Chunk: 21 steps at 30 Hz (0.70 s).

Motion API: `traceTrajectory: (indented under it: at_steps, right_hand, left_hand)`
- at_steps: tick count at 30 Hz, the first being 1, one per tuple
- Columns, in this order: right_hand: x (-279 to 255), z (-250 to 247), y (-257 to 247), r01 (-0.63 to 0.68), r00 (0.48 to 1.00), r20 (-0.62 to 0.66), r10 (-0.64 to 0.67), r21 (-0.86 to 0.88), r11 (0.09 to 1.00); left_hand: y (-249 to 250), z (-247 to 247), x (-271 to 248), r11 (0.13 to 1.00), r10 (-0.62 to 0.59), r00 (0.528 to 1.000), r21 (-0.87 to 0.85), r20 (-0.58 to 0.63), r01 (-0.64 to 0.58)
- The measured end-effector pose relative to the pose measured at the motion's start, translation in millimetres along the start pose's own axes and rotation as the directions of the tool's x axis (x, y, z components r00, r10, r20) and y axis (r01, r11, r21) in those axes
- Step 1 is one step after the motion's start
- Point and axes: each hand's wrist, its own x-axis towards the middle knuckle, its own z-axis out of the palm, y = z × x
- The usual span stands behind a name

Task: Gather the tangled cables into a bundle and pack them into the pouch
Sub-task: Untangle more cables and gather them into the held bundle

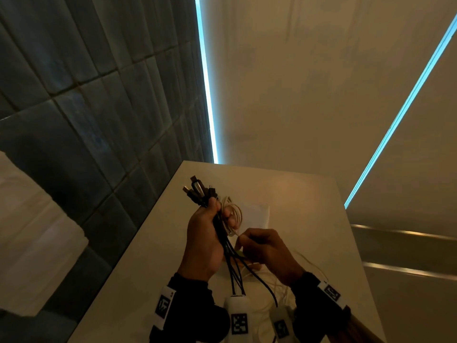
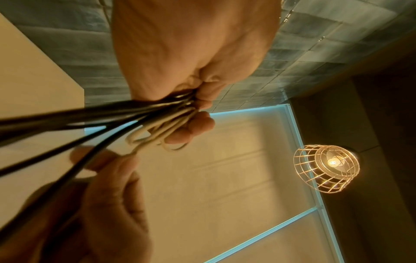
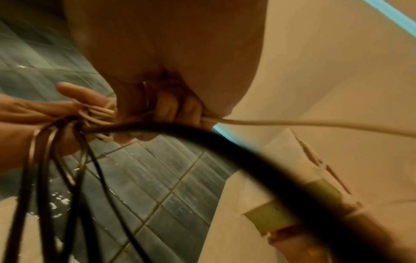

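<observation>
The left hand (image 1: 205, 233) is raised above the pale surface (image 1: 309, 194) with its fingers curled tight around a bundle of cables — several black cables (image 1: 223, 240) and a looped white cable (image 1: 233, 214). The black cables' plug ends (image 1: 196, 189) stick up out of the top of the fist, fanned slightly, while their lengths hang down below the palm toward the person's body. In the left wrist view the same grip shows from underneath: black strands (image 2: 67, 117) and white loops (image 2: 162, 131) pressed together between the left fingertips (image 2: 198, 124) and the palm.

The right hand (image 1: 267, 251) sits just beside and a little below the left, its fingers closed on a white strand; in the right wrist view that white strand (image 3: 292, 123) runs out of the curled fingers (image 3: 180, 110) toward the right edge of the picture. A thick black cable (image 3: 225, 147) sweeps across that view close to the lens, blurred.

On the surface beyond the hands lies a flat white pouch (image 1: 257, 215), partly hidden behind the bundle; whether it stands open cannot be told. More loose white cable (image 1: 272, 280) trails on the surface beneath the right wrist.

A dark tiled wall (image 1: 86, 95) stands to the left, and a wire-cage lamp (image 2: 326, 167) glows in the left wrist view.
</observation>
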Motion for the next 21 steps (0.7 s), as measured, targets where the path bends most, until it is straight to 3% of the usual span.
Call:
traceTrajectory:
  at_steps: [6, 14, 18, 21]
  right_hand:
    - [-1, -21, 56, -0.122, 0.990, -0.093, 0.109, -0.153, 0.981]
    - [-1, -21, 101, -0.184, 0.977, -0.138, 0.165, -0.136, 0.973]
    - [-12, -32, 139, -0.354, 0.923, -0.235, 0.305, -0.205, 0.913]
    - [-8, -37, 118, -0.371, 0.890, -0.356, 0.286, -0.198, 0.907]
  left_hand:
    - [5, -4, 2, 0.999, 0.020, 1.000, -0.032, 0.022, -0.019]
    - [8, -6, 3, 0.998, 0.055, 0.998, 0.014, -0.017, -0.055]
    - [12, -11, 3, 0.997, 0.070, 0.995, 0.047, -0.075, -0.067]
    - [11, -13, 4, 0.997, 0.058, 0.992, 0.066, -0.111, -0.051]
